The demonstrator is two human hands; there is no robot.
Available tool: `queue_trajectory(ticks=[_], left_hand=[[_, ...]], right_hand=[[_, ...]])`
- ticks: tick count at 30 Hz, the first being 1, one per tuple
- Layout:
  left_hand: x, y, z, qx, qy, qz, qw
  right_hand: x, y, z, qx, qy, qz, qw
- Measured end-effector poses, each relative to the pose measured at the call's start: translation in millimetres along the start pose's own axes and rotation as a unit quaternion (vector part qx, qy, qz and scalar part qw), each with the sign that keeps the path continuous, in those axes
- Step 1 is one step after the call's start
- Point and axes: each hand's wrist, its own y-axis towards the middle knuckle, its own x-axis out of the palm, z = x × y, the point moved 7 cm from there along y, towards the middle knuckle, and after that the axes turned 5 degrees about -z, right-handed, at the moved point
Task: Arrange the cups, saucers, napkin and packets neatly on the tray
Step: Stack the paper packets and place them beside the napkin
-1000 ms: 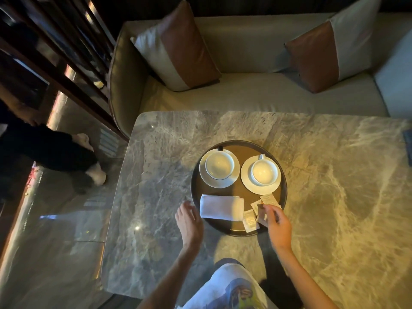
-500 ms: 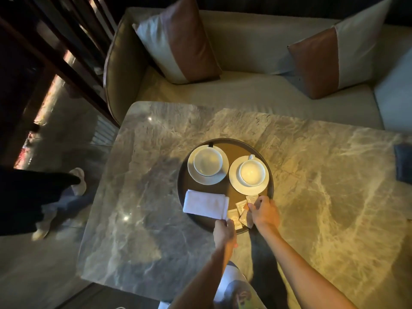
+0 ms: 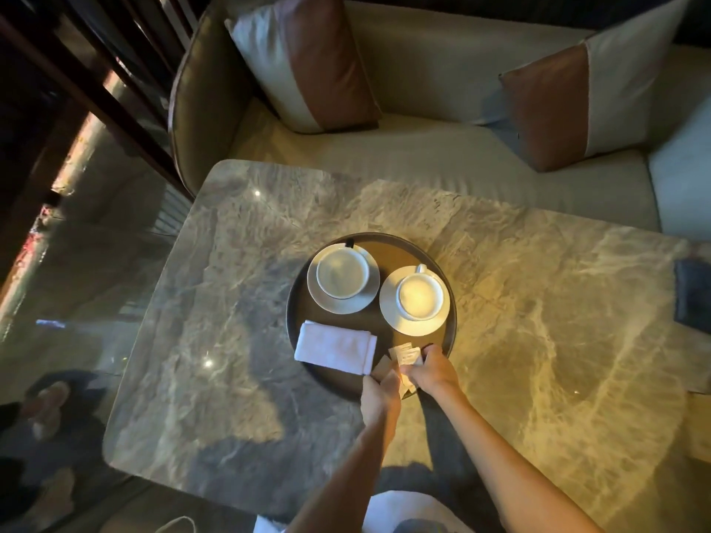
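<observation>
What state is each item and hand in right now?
Left cup: upright on left saucer.
Right cup: upright on right saucer.
Napkin: folded, flat on tray.
Packets: loose pile, tray's near edge.
Left hand: on packets, grip hidden.
Right hand: pinching packets.

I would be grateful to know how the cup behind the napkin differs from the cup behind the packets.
The cup behind the napkin looks wider than the cup behind the packets. Its handle shows dark, while the other's is white. It sits in dimmer light, and the other glows warm yellow. Both are white and upright, each on a white saucer on the tray, with handles pointing away from the person.
</observation>
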Motion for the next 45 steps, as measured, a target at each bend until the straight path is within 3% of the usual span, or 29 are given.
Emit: queue_trajectory(ticks=[3, 7, 15, 21, 24, 28, 32, 35, 38, 41, 45], left_hand=[[8, 1, -1, -0.015, -0.037, -0.052, 0.998], [11, -1, 2, -0.027, -0.029, -0.058, 0.998], [3, -15, 13, 0.088, 0.093, -0.091, 0.988], [-18, -77, 44, 0.249, 0.131, -0.203, 0.938], [-31, -120, 66, 0.314, 0.114, -0.242, 0.911], [-58, -175, 93, 0.325, 0.028, -0.257, 0.91], [-86, -217, 121, 0.357, -0.054, -0.219, 0.906], [-97, -251, 142, 0.404, -0.103, -0.219, 0.882], [-108, -276, 160, 0.462, -0.083, -0.123, 0.874], [-107, -296, 175, 0.508, 0.015, -0.035, 0.861], [-99, -314, 187, 0.535, 0.077, -0.056, 0.839]], right_hand=[[2, -1, -3, -0.004, -0.039, 0.009, 0.999], [3, -5, -3, 0.0, -0.034, 0.012, 0.999], [-2, -26, 15, -0.031, 0.137, -0.104, 0.985], [-27, -77, 26, -0.076, 0.319, -0.206, 0.922], [-37, -106, 13, -0.113, 0.377, -0.198, 0.897], [-64, -143, -18, -0.172, 0.446, -0.15, 0.866], [-97, -188, -52, -0.235, 0.505, -0.153, 0.816], [-110, -230, -81, -0.296, 0.508, -0.185, 0.787], [-114, -268, -103, -0.341, 0.476, -0.149, 0.797], [-119, -295, -123, -0.384, 0.421, -0.076, 0.818], [-127, -312, -139, -0.41, 0.407, -0.044, 0.815]])
